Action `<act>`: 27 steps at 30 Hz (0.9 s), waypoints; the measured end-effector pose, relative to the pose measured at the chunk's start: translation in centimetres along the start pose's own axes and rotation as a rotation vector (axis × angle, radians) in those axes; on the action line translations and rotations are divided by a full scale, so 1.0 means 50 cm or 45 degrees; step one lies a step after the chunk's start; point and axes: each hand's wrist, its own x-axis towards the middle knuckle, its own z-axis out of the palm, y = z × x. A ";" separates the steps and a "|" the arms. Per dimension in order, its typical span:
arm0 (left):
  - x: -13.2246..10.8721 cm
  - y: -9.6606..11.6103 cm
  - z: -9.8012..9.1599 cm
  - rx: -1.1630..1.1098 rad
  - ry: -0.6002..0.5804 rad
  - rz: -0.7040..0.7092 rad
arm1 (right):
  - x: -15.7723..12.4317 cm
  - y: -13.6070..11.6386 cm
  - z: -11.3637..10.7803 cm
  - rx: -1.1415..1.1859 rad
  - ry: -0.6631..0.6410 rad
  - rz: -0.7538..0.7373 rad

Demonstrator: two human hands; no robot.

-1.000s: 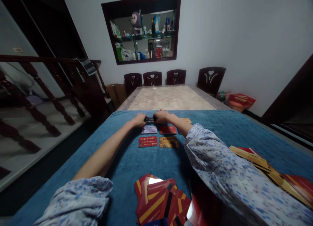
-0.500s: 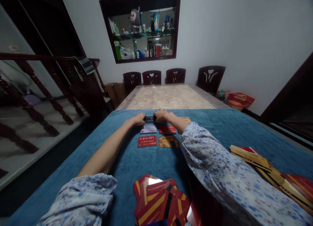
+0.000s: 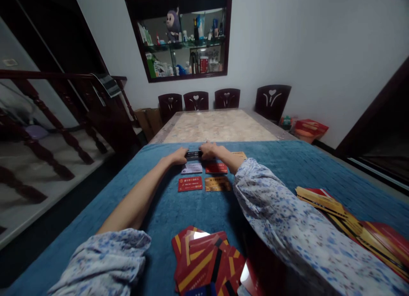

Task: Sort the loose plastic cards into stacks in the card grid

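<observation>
At the far end of the blue cloth lies a black card [image 3: 193, 154] with pale print. My left hand [image 3: 179, 156] closes on its left end, fingers bent, and my right hand [image 3: 210, 150] closes on its right end. The fingertips are partly hidden. Nearer to me are a white card [image 3: 191, 168] and a red card [image 3: 216, 168], then a red card with white lettering [image 3: 190, 184] and a gold card [image 3: 217, 184]. Another gold card [image 3: 239, 155] shows behind my right forearm, partly covered.
A loose heap of red cards with yellow and black stripes [image 3: 204, 262] lies close to me. More gold and red cards [image 3: 322, 202] spread at the right. Beyond the blue cloth [image 3: 153, 227] is the bare stone tabletop [image 3: 214, 125], with chairs [image 3: 273, 102] around it.
The whole view has shifted slightly to the left. Both hands stay at the ends of the black card, and the other cards keep their places.
</observation>
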 end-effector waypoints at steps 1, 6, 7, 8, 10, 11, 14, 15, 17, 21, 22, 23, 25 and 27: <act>-0.001 -0.001 0.001 -0.018 0.010 -0.005 | -0.004 0.001 -0.002 -0.001 0.008 -0.006; -0.013 -0.005 0.001 -0.113 0.076 -0.012 | -0.029 0.013 -0.015 -0.006 0.063 -0.063; -0.016 -0.005 0.000 -0.121 0.088 -0.020 | -0.034 0.016 -0.018 -0.007 0.076 -0.072; -0.020 -0.004 -0.001 -0.125 0.102 -0.030 | -0.039 0.020 -0.020 -0.007 0.088 -0.077; -0.029 0.000 -0.003 -0.126 0.133 -0.042 | -0.050 0.028 -0.022 -0.006 0.117 -0.089; -0.034 0.002 -0.003 -0.128 0.147 -0.042 | -0.057 0.032 -0.023 -0.005 0.136 -0.095; -0.051 0.013 -0.003 -0.119 0.194 -0.026 | -0.080 0.041 -0.024 0.010 0.198 -0.116; -0.056 0.018 -0.003 -0.108 0.210 -0.022 | -0.089 0.043 -0.024 0.017 0.214 -0.124; -0.068 0.029 0.000 -0.087 0.247 -0.008 | -0.108 0.046 -0.024 0.028 0.240 -0.137; -0.092 0.056 0.006 -0.078 0.349 0.028 | -0.152 0.051 -0.021 0.025 0.290 -0.156; -0.100 0.064 0.006 -0.074 0.370 0.033 | -0.164 0.052 -0.020 0.020 0.297 -0.161; -0.107 0.072 0.007 -0.068 0.383 0.037 | -0.176 0.053 -0.019 0.015 0.299 -0.163; -0.122 0.089 0.008 -0.051 0.393 0.042 | -0.203 0.054 -0.017 0.001 0.288 -0.160; -0.138 0.106 0.009 -0.040 0.393 0.041 | -0.230 0.056 -0.016 -0.007 0.270 -0.159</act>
